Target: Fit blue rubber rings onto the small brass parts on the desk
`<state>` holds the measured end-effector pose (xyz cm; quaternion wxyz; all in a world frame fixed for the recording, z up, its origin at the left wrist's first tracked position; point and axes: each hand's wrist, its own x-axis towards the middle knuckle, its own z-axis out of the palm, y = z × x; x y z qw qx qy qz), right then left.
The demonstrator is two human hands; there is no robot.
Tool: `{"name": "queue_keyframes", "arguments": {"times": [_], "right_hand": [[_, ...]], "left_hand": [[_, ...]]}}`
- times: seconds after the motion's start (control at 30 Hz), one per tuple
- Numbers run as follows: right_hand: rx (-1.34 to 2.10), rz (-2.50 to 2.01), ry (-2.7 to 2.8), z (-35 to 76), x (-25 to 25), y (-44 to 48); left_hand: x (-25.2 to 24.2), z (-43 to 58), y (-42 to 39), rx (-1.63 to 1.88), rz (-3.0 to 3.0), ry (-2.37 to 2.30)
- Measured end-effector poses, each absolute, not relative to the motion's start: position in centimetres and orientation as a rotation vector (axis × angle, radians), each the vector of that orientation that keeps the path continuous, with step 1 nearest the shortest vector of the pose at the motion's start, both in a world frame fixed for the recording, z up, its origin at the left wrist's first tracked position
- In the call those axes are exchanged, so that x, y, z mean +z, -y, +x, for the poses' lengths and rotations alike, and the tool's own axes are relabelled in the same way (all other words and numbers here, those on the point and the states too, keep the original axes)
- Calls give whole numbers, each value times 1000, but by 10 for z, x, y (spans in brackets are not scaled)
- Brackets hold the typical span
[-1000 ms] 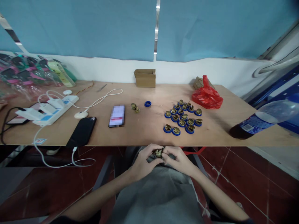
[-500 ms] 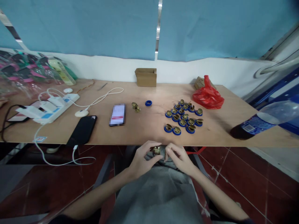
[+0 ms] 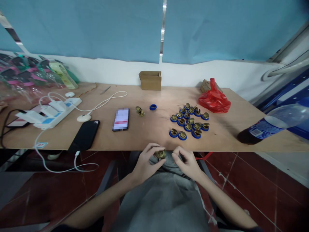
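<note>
Just below the table's front edge, my left hand point(image 3: 147, 162) grips a round brass-coloured metal fitting point(image 3: 159, 154) between thumb and fingers. To its right, apart from the fitting, my right hand point(image 3: 187, 163) is closed in a pinch; whatever its fingertips hold, if anything, is too small to make out. On the table ahead, several brass fittings seated in blue rings point(image 3: 189, 127) stand in a loose group. Left of them lie a lone blue ring point(image 3: 153, 107) and some loose brass pieces point(image 3: 140, 111).
A phone with a lit screen point(image 3: 121, 119), a dark phone point(image 3: 84, 135) and a white power strip point(image 3: 56, 113) with cables lie left. A cardboard box point(image 3: 150, 80) stands at the back. Right are a red plastic bag point(image 3: 214, 100) and a tilted cola bottle point(image 3: 263, 129).
The fitting in my left hand has turned, showing a different side. My right hand has drawn slightly away to the right, widening the gap between the hands.
</note>
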<state>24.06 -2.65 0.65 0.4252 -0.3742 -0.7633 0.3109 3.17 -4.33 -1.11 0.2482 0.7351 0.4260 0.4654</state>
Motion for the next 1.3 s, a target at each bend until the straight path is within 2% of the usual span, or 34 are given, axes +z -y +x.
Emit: {"name": "queue_keyframes", "arguments": {"times": [0.7, 0.8, 0.97, 1.17, 1.3], "right_hand": [[1017, -945, 2037, 245, 9, 28], [901, -963, 2119, 248, 12, 27], [447, -1034, 2329, 261, 37, 0], [118, -1269, 2533, 252, 90, -106], [65, -1440, 2645, 234, 88, -188]], "left_hand": [[-17, 32, 45, 1290, 2254, -1127], [-15, 28, 42, 1302, 2287, -1161], [3, 1, 1, 1217, 2382, -1313], [23, -28, -77, 887, 2298, -1612], [20, -32, -106, 865, 2299, -1679]]}}
